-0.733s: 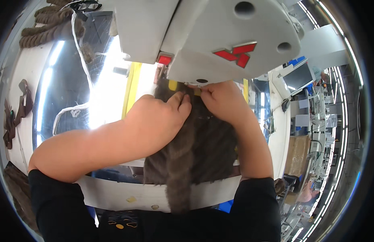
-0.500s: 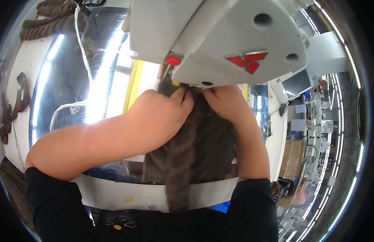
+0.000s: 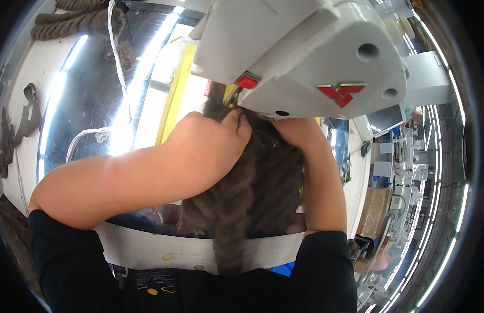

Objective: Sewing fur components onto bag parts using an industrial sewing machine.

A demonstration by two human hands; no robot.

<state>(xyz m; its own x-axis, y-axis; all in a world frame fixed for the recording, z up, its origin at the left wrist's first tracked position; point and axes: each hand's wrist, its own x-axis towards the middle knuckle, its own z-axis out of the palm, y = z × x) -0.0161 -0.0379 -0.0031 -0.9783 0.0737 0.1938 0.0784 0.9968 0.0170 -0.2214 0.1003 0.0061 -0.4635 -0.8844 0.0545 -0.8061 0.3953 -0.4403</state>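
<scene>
A brown fur piece [image 3: 273, 188] with a long strip of fur [image 3: 231, 214] lies under the white sewing machine head [image 3: 304, 52], which has a red button [image 3: 246, 81]. My left hand [image 3: 210, 146] is closed on the fur, its fingertips at the metal parts beside the yellow piece under the head. My right hand [image 3: 299, 135] is at the fur's right side; its fingers are hidden beneath the machine head.
Brown fur strips [image 3: 75, 26], a white cord [image 3: 119, 68] and dark straps [image 3: 28, 115] are at left. Yellow bands [image 3: 176, 99] edge the work area. A screen [image 3: 382, 117], a cardboard box [image 3: 373, 211] and a busy workroom are at right.
The machine head appears further right and lower in view. My right hand's fingers, visible before, are now under it. My left hand stays on the fur beside the metal parts.
</scene>
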